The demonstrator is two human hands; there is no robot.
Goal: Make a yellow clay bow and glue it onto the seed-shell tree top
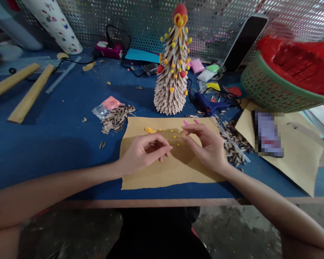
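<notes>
Over a sheet of tan paper (pixel 162 176), my left hand (pixel 147 149) is closed in a pinch; whatever its fingertips hold is too small to make out. My right hand (pixel 207 145) pinches thumb and forefinger together close to tiny yellow balls (pixel 174 136) scattered on the paper. Whether a ball is between those fingertips I cannot make out. Beyond my left hand lies a lump of yellow-orange clay (pixel 150 130). Pink pieces (pixel 185 123) rest past my right fingers. Behind the paper stands a cone-shaped tree (pixel 170 86) of overlapping seed shells, dotted with yellow, orange and red balls and topped with a bow.
Sunflower seed shells (pixel 116 118) lie left of the paper beside a pink clay packet (pixel 111 103), with more shells (pixel 233 144) at right. A blue glue gun (pixel 210 104), a green basket (pixel 280 84), a leaning phone (pixel 244 43) and wooden sticks (pixel 32 93) surround the workspace.
</notes>
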